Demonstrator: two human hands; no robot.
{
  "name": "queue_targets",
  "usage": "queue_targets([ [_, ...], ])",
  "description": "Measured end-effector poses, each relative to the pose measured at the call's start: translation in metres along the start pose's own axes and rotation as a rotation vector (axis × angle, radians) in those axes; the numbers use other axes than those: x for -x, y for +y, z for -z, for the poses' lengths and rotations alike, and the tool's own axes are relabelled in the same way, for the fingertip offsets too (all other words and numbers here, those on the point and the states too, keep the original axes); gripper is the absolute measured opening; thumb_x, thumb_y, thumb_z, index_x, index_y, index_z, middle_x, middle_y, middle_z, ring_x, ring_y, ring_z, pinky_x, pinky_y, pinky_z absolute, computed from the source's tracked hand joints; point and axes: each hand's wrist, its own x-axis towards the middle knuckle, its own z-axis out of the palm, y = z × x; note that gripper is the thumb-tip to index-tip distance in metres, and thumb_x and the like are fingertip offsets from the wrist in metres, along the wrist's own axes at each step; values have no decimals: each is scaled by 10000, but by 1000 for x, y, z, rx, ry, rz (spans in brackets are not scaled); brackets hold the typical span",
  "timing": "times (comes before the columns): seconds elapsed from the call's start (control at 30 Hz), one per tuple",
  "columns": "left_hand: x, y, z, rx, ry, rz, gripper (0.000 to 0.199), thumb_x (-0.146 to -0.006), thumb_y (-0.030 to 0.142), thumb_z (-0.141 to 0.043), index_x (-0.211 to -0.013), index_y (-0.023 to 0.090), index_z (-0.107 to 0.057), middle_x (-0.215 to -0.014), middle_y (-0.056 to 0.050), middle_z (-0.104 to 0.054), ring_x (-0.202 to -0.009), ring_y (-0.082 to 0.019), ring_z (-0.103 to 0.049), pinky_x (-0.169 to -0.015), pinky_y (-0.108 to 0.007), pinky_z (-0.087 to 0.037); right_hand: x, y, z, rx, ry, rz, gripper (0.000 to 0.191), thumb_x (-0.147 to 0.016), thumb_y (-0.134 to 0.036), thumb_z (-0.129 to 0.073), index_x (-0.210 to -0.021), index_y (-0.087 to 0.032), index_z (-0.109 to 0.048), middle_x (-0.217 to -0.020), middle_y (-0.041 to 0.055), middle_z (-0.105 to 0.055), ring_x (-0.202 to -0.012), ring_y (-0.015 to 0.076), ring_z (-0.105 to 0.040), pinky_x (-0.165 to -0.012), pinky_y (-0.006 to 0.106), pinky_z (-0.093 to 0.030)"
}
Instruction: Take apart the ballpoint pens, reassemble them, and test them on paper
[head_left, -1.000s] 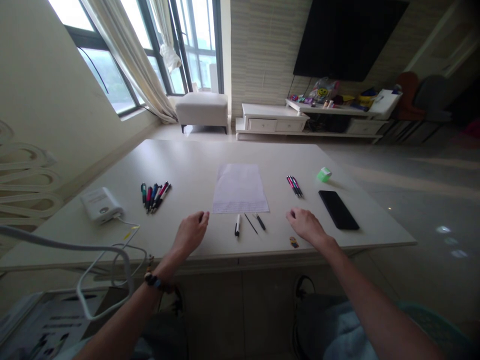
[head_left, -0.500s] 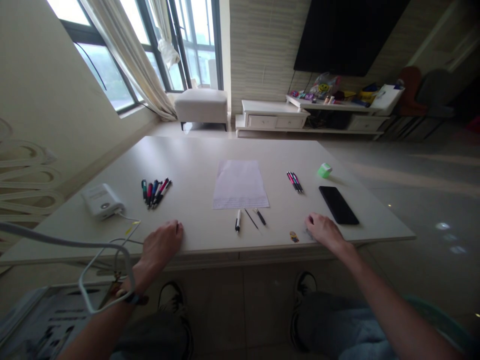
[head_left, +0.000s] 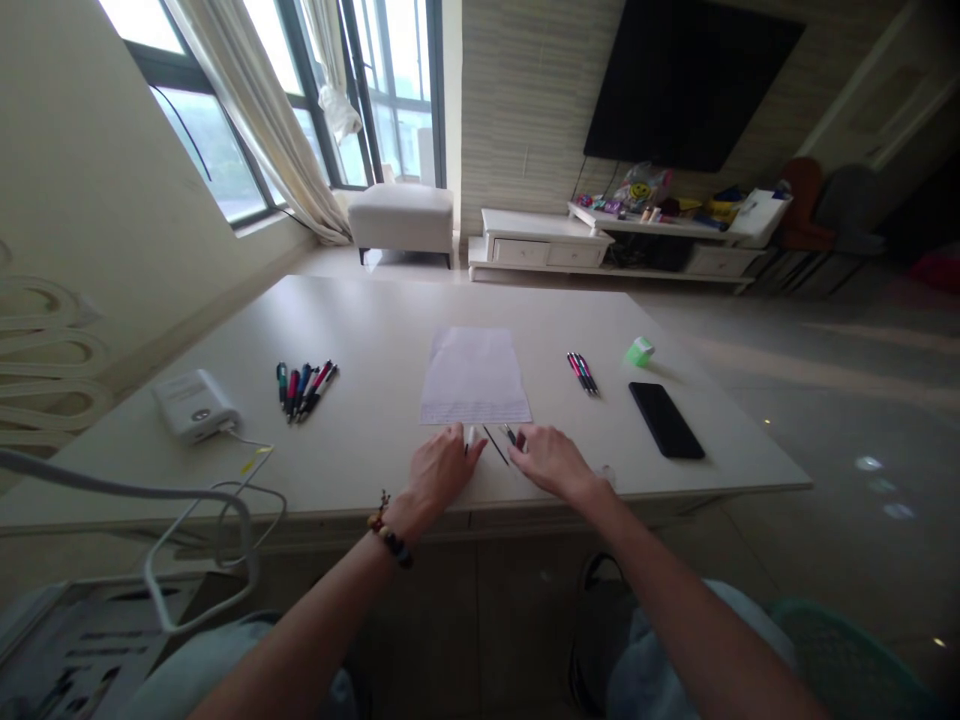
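My left hand [head_left: 439, 470] and my right hand [head_left: 550, 462] lie close together at the front of a pale table [head_left: 375, 320], fingers flat and spread. The left fingertips reach a white pen [head_left: 472, 436], hiding most of it. The right fingertips cover part of a short black pen [head_left: 511, 433]. Between them lies a thin black stylus [head_left: 495, 445]. Just beyond my hands is a sheet of white paper [head_left: 474, 375]. Neither hand visibly grips anything.
A bundle of coloured pens [head_left: 304, 390] lies on the left, and a white power unit [head_left: 195, 405] trails a white cable [head_left: 217, 500]. On the right are a pair of pens [head_left: 583, 373], a black phone [head_left: 666, 420] and a green block [head_left: 640, 351].
Both hands have slid inward from the table's sides and now meet over the small pens at the middle front. My view has shifted slightly.
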Motion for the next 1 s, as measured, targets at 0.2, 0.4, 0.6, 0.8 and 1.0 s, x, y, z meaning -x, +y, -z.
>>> queue_targets([
  [0.2, -9, 5, -2, -2, -49, -8, 224, -881, 262, -387, -850, 130, -565, -837, -127, -660, -813, -223, -644, -655, -286, -406, -12, -35, -11, -16, -23, 3, 305, -897, -322, -526, -1155, -161, -551, -1177, 91, -555, -986, 205, -576, -831, 394, -498],
  [0.4, 14, -11, 9, 41, 55, 3, 188, -883, 273, -373, -793, 182, -511, -808, -71, -645, -723, -203, -618, -611, -294, -378, -20, -42, -20, -5, -85, -78, 296, -851, -336, -586, -1009, -89, -623, -1004, 154, -637, -917, 248, -621, -786, 382, -502],
  [0.6, 32, -21, 18, 261, 139, -140, 130, -896, 256, -358, -802, 206, -432, -774, -16, -580, -675, -150, -549, -606, -261, -362, -16, -38, 1, -657, 212, 76, 167, -815, -292, -523, -755, -149, -585, -669, 68, -679, -555, 155, -635, -515, 229, -471],
  [0.8, 36, -18, 18, 375, 155, -211, 129, -896, 252, -353, -787, 210, -407, -736, 0, -537, -640, -136, -497, -607, -257, -356, -2, -47, 9, -1080, 248, 260, 223, -818, -374, -538, -790, -154, -559, -684, 45, -664, -493, 116, -591, -400, 197, -429],
  [1.0, 36, -12, 22, 366, 144, -217, 121, -882, 225, -364, -773, 207, -411, -746, -4, -550, -631, -133, -489, -597, -257, -352, 1, -49, 6, -1033, 273, 282, 217, -831, -376, -541, -813, -163, -574, -702, 35, -657, -501, 112, -585, -403, 201, -436],
])
